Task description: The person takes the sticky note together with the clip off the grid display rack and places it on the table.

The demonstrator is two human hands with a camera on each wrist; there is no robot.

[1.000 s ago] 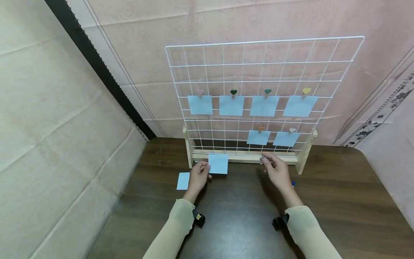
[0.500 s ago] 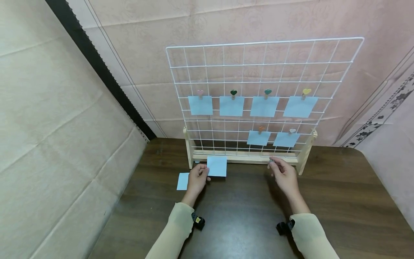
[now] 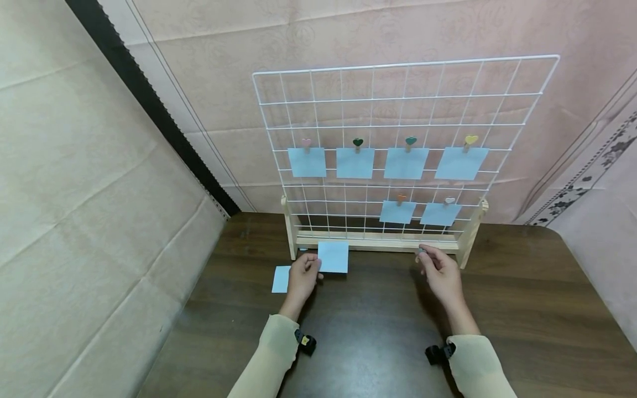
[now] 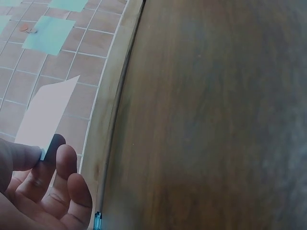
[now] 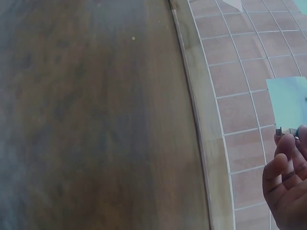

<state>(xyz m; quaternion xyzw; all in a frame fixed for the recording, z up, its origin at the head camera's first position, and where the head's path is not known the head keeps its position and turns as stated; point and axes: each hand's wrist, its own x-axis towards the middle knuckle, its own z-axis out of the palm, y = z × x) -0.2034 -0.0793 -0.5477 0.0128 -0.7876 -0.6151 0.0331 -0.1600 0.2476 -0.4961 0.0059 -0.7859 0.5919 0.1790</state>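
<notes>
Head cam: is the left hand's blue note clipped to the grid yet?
No, the left hand pinches the blue note below the grid's two clipped rows, with no clip visible on it.

Brown wooden table (image 3: 368,337), pale creased walls (image 3: 99,193), perhaps of cloth

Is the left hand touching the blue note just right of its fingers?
Touching: the left wrist view shows the left hand pinching the blue note between thumb and fingers.
</notes>
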